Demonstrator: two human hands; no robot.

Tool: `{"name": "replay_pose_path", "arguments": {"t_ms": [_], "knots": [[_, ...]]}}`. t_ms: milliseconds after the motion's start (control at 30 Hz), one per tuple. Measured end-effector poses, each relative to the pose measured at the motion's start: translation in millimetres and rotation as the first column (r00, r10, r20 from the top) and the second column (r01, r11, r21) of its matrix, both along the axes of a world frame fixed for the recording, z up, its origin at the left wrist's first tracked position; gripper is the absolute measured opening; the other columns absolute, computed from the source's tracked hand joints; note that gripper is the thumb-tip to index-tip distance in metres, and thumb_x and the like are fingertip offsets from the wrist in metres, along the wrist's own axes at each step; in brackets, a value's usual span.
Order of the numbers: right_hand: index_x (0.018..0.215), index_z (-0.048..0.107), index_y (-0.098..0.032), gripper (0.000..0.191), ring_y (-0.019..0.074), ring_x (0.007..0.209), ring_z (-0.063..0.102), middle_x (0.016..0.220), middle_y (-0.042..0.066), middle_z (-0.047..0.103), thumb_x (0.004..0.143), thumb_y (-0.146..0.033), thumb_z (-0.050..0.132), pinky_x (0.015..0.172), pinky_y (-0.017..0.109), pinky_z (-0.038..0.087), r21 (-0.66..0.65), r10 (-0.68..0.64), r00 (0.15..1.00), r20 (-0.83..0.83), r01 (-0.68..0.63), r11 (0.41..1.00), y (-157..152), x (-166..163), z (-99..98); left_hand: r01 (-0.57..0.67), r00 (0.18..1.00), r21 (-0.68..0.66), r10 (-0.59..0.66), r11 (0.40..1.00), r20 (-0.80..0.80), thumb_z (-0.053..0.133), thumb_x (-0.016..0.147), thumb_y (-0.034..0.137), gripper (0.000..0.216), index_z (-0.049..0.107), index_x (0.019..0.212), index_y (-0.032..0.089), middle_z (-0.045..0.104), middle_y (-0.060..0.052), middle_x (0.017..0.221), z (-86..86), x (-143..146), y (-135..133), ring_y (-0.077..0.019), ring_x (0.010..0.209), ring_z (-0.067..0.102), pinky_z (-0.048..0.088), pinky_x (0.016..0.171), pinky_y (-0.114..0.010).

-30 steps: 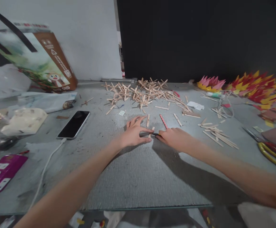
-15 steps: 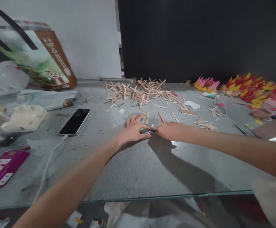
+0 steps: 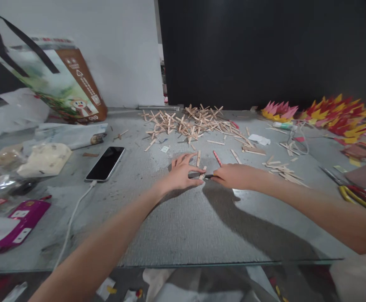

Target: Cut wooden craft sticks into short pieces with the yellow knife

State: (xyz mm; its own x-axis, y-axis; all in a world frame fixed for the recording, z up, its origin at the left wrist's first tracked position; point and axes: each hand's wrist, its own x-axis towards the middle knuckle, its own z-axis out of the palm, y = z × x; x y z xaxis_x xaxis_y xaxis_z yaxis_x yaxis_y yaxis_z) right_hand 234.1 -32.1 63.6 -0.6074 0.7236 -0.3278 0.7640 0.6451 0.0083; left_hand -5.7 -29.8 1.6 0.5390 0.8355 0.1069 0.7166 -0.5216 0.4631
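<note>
My left hand rests on the grey table, fingers spread, its thumb and forefinger pinning a short wooden stick. My right hand is closed around a thin dark tool whose tip meets that stick. Just beyond the hands lie another wooden stick and a red stick.
A heap of glued stick crosses lies at the back. Loose sticks sit right. A phone on a white cable lies left, near a paper bag and a magenta box. Paper flowers and scissors are far right.
Both hands stay at the same stick, the right hand's tool still on it. The view has shifted a little; nothing on the table has visibly moved.
</note>
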Motion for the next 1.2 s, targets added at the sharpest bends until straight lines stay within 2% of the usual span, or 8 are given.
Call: {"name": "replay_pose_path", "arguments": {"t_ms": [167, 367, 467, 600, 800, 933, 1033, 1200], "knots": [[0.102, 0.07, -0.018, 0.041, 0.0264, 0.07, 0.073, 0.079, 0.011, 0.075, 0.11, -0.042, 0.038, 0.058, 0.029, 0.039, 0.133, -0.083, 0.996, -0.027, 0.086, 0.987, -6.0, 9.0, -5.9, -0.023, 1.0, 0.014, 0.022, 1.0, 0.022, 0.079, 0.082, 0.06, 0.064, 0.066, 0.141, 0.036, 0.037, -0.007, 0.167, 0.3, 1.8, -1.1, -0.0389, 0.154, 0.026, 0.025, 0.12, -0.061], [0.128, 0.054, -0.016, 0.034, 0.0238, 0.071, 0.071, 0.085, 0.009, 0.075, 0.111, -0.04, 0.037, 0.057, 0.028, 0.031, 0.132, -0.238, 0.925, -0.296, 0.286, 0.949, -30.4, 22.4, -24.0, -0.091, 0.991, 0.06, 0.085, 0.994, 0.099, 0.076, 0.091, 0.044, 0.024, 0.081, 0.109, 0.03, 0.057, -0.005, 0.151, -1.6, 10.3, -5.7, -0.0359, 0.149, 0.033, 0.028, 0.119, -0.057], [0.118, 0.055, -0.019, 0.028, 0.0216, 0.067, 0.069, 0.081, 0.006, 0.074, 0.111, -0.039, 0.037, 0.057, 0.028, 0.028, 0.111, -0.279, 0.871, -0.404, 0.35, 0.93, -38.9, 22.7, -30.1, -0.184, 0.977, 0.056, 0.176, 0.981, 0.12, 0.072, 0.095, 0.034, 0.013, 0.08, 0.1, 0.026, 0.067, -0.007, 0.132, 0.2, 17.9, -12.7, -0.0323, 0.134, 0.047, 0.036, 0.111, -0.052], [0.11, 0.055, -0.022, 0.025, 0.0208, 0.067, 0.067, 0.081, 0.005, 0.072, 0.11, -0.038, 0.036, 0.058, 0.028, 0.028, 0.086, -0.282, 0.791, -0.543, 0.387, 0.918, -42.5, 18.3, -34.7, -0.255, 0.967, 0.051, 0.253, 0.966, 0.041, 0.064, 0.098, 0.021, 0.012, 0.074, 0.092, 0.02, 0.069, -0.008, 0.113, 0.3, 28.0, -24.9, -0.0305, 0.117, 0.054, 0.04, 0.1, -0.049], [0.099, 0.053, -0.024, 0.022, 0.0196, 0.065, 0.064, 0.076, 0.002, 0.068, 0.108, -0.038, 0.038, 0.059, 0.028, 0.029, 0.013, -0.284, 0.72, -0.633, 0.377, 0.926, -47.5, 16.9, -36.6, -0.234, 0.972, 0.061, 0.235, 0.97, -0.007, 0.049, 0.104, 0.018, 0.017, 0.065, 0.105, 0.02, 0.067, -0.008, 0.112, -10.5, 31.6, -31.9, -0.0285, 0.109, 0.056, 0.042, 0.093, -0.044], [0.096, 0.054, -0.024, 0.022, 0.0191, 0.062, 0.062, 0.074, 0.001, 0.066, 0.106, -0.038, 0.04, 0.059, 0.028, 0.03, -0.014, -0.307, 0.67, -0.676, 0.405, 0.914, -49.1, 18.2, -36.1, -0.209, 0.978, 0.075, 0.207, 0.975, 0.028, 0.046, 0.105, 0.016, 0.018, 0.063, 0.098, 0.019, 0.067, -0.008, 0.107, -12.1, 30.7, -30.6, -0.0277, 0.106, 0.057, 0.042, 0.095, -0.044], [0.096, 0.056, -0.024, 0.023, 0.0184, 0.061, 0.059, 0.073, 0.001, 0.065, 0.105, -0.04, 0.043, 0.059, 0.028, 0.033, -0.067, -0.354, 0.581, -0.733, 0.456, 0.887, -48.7, 17.7, -36.2, -0.213, 0.958, 0.002, 0.208, 0.977, 0.195, 0.047, 0.105, 0.02, 0.016, 0.059, 0.095, 0.02, 0.067, -0.007, 0.102, -8.5, 34.8, -33.4, -0.0242, 0.099, 0.059, 0.045, 0.09, -0.038], [0.106, 0.063, -0.021, 0.029, 0.0167, 0.065, 0.055, 0.078, -0.001, 0.064, 0.095, -0.049, 0.061, 0.061, 0.026, 0.04, -0.241, -0.432, 0.331, -0.839, 0.486, 0.84, -49.3, 10.0, -35.9, -0.115, 0.871, -0.213, 0.202, 0.97, 0.448, 0.046, 0.108, 0.032, 0.017, 0.058, 0.101, 0.022, 0.067, -0.001, 0.089, 2.7, 46.4, -49.2, -0.0174, 0.081, 0.062, 0.046, 0.076, -0.03]]}}
